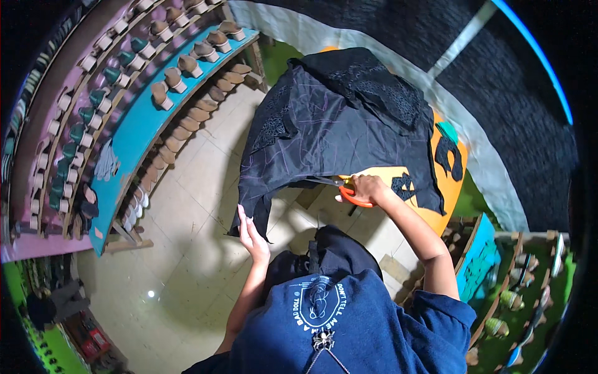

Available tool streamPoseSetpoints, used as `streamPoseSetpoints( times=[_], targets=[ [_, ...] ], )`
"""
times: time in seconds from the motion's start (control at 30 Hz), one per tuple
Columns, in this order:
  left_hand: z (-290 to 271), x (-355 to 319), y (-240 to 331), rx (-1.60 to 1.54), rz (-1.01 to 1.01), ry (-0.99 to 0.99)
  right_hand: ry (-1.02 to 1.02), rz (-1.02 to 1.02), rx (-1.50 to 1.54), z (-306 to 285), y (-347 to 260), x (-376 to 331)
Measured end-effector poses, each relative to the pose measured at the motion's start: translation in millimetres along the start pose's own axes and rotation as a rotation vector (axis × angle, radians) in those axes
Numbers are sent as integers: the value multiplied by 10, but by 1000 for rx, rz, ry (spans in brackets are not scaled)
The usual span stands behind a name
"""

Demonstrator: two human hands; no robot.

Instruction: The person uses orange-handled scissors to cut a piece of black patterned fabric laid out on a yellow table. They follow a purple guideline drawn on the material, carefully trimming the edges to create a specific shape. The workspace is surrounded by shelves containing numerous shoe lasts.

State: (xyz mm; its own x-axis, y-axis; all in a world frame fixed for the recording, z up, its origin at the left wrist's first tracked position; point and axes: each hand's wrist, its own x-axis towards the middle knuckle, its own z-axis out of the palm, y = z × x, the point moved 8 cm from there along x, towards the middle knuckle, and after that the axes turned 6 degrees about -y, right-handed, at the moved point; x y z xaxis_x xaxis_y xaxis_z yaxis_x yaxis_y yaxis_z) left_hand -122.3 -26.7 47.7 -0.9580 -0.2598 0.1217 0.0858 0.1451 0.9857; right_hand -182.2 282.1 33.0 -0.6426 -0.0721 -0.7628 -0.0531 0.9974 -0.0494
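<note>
Lined at far left with rows of shoes and, alongside, a turquoise shelf bearing more; floored in pale tiles. Steadied farther right, at its hanging near-left edge, by the left hand, with fingers nearly straight against the black fabric; impossible to tell from this angle about any thumb pinch. Best kept taut there, in all likelihood, by a light pull away from the cut, with fingertips well clear of the blades.

Draped mid-frame over an orange-yellow table, traced with thin purple lines and topped toward the far side with black lace. Met at the near edge by the leftward-pointing blades of orange-handled scissors, gripped around the handles by the right hand. Probably best worked in long, even strokes, along a purple line if meant as a guide, without catching lace or a lower fold.

Strewn just beyond the right hand with a dark lace scrap, and farther along with black cut pieces. Bordered at far right by another turquoise shelf and more footwear.
</note>
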Motion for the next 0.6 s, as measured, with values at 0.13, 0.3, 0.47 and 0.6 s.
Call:
streamPoseSetpoints(
  times=[0.13,0.3,0.47,0.6],
  targets=[
    [62,-2,26,85,44,67,-39,-102,-94,-102,-55,151],
    [146,4,-149,89,92,101,-109,-279,-30,-211,-2,239],
    [418,175,132,564,378,-123,-275,-410,8,-329,-36,234],
    [583,302,-162,744,187,-266,-319,-494,-21,-374,-13,318]
  ],
)
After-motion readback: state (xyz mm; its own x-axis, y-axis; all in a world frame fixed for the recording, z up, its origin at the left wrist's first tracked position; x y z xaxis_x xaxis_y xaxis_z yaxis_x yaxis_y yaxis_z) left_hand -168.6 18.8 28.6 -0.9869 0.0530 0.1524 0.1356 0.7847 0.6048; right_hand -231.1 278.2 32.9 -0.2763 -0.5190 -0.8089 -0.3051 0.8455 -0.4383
